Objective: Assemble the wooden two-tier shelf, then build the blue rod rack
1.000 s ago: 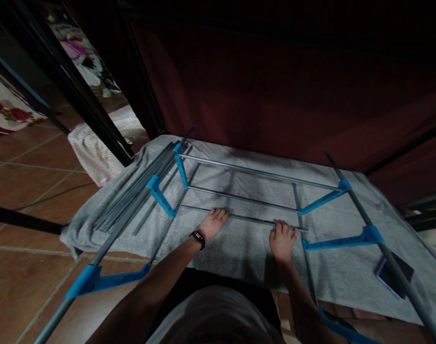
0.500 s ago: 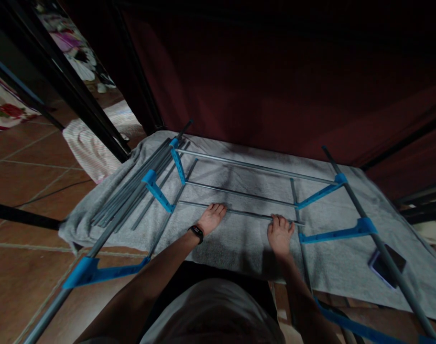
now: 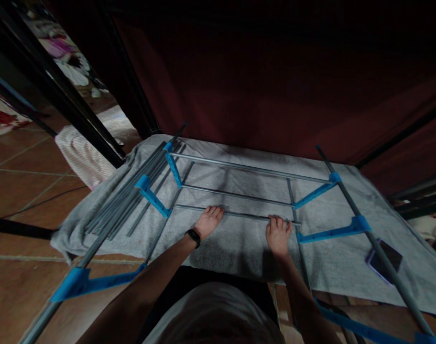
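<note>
Both hands grip one thin grey metal tube (image 3: 245,215) that lies crosswise inside a partly built frame. My left hand (image 3: 210,222) has its fingers curled over the tube left of centre, with a black band on the wrist. Near the tube's right end, my right hand (image 3: 278,234) is closed over it. The tube's left end touches or lies close to the left inner pole (image 3: 163,224); its right end reaches past the right inner pole (image 3: 299,253). Blue plastic brackets (image 3: 334,229) join inner and outer poles on each side. Two crossbars (image 3: 254,168) span the frame farther back.
A bundle of loose grey tubes (image 3: 132,191) lies at the left on the grey blanket (image 3: 218,258). A phone (image 3: 386,260) rests at the right, partly under the outer pole. Dark red fabric (image 3: 257,95) hangs behind. Black metal posts (image 3: 74,95) stand at the left.
The view has shifted slightly, moving the scene a little to the left. Both hands keep hold of the same tube, with little visible change in their position on it.
</note>
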Motion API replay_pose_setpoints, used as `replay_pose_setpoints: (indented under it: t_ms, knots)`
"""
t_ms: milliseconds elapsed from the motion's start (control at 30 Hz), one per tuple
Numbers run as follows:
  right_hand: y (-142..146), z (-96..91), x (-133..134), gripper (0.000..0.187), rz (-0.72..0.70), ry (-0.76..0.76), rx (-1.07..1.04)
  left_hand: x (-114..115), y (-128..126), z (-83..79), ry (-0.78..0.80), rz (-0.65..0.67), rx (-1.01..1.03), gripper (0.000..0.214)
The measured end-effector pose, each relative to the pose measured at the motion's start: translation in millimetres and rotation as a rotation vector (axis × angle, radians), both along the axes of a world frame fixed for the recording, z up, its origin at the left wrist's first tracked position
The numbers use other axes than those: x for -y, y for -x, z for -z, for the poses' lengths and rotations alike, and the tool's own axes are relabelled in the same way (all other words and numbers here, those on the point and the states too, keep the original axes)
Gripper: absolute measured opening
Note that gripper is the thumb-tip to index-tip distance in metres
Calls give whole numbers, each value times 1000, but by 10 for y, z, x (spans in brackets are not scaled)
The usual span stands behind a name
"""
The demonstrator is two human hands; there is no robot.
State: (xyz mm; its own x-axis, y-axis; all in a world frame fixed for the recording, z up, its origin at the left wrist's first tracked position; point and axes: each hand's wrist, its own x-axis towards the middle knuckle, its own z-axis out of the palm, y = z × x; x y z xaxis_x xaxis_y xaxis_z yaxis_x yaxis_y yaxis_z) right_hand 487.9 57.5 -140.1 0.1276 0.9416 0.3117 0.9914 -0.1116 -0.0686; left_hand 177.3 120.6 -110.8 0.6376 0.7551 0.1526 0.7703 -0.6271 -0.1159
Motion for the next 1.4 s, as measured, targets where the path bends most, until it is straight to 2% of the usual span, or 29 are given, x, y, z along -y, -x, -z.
replay_pose_setpoints:
  t_ms: [667,867,1100,1233,1400]
  knots:
    - [-115,18,-64,33,-58,-39,-68,-28,22,-65,23,-15,31,38]
    - [-136,-22,-89,33,-36,-64,-93,-52,2,-57,24,-42,123,36]
    - [-192,-81,-137,30,1,-46,-120,-80,-42,-35,25,-12,204,47]
    - [-192,-79,-157,30,-11,-45,-156,-104,-27,-2,34,4,255,39]
    - [-212,-142,-242,30,-41,-114,-194,-164,-32,-10,39,15,331,34]
